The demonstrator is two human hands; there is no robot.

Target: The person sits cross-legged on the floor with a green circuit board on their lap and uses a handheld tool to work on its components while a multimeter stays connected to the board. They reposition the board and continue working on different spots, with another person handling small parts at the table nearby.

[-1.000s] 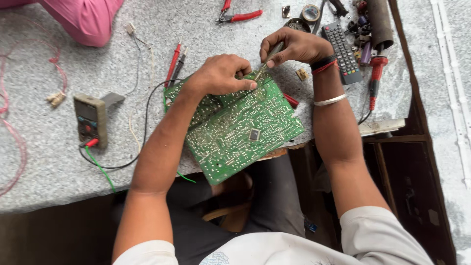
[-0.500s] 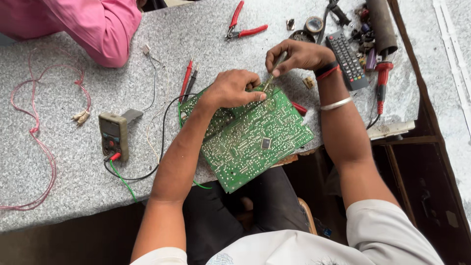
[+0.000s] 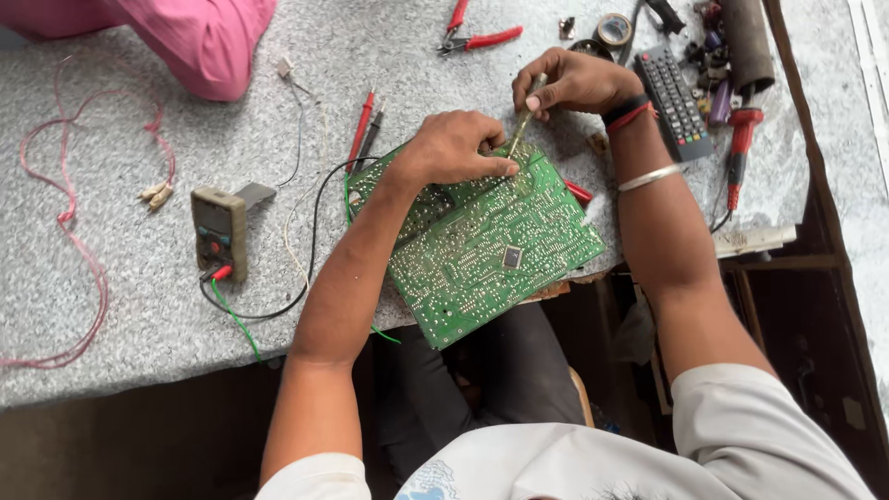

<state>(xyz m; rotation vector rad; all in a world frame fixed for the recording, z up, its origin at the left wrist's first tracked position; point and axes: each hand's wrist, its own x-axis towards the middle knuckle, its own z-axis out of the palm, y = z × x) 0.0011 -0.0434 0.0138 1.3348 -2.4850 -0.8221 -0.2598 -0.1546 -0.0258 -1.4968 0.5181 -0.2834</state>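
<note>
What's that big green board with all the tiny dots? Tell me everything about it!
The green board is a flat circuit board, lying with its soldered side up, covered in small silvery dots and pale lines, with a little dark square near the middle. It sits skewed on the grey table, its near corner hanging over the edge. The left hand presses on its far end. The right hand holds a thin tool with its tip down at that end.
</note>
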